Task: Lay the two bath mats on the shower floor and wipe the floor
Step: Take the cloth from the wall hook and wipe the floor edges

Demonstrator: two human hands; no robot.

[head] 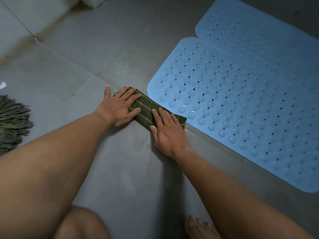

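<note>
I had both hands flat on a folded dark green checked cloth [148, 110] that lay on the grey tiled floor [120, 169]. My left hand [119, 107] pressed the far end of the cloth, fingers [133, 97] spread and stretched out straight, the thumb off to the side touching bare floor. My right hand [166, 133] pressed the near end, its fingers also straight and close together, the thumb resting along the cloth's near edge. Neither hand gripped anything; both were open, palms down, holding the cloth against the floor by weight alone.

Just beyond my fingertips, the near blue bath mat [241, 107] lay flat on the floor, its rounded corner just beside the cloth's far end; I could not tell whether they touched. It was dotted with rows of small holes and round bumps. A second blue bath mat [245, 30] lay farther away past the first, their edges meeting or overlapping, I could not tell which.

Well to the left of my left hand, at the edge of the view, lay a dark stringy mop head [12, 121]. Below my arms, a knee [82, 223] and a bare foot [198, 226] showed near the bottom edge.
</note>
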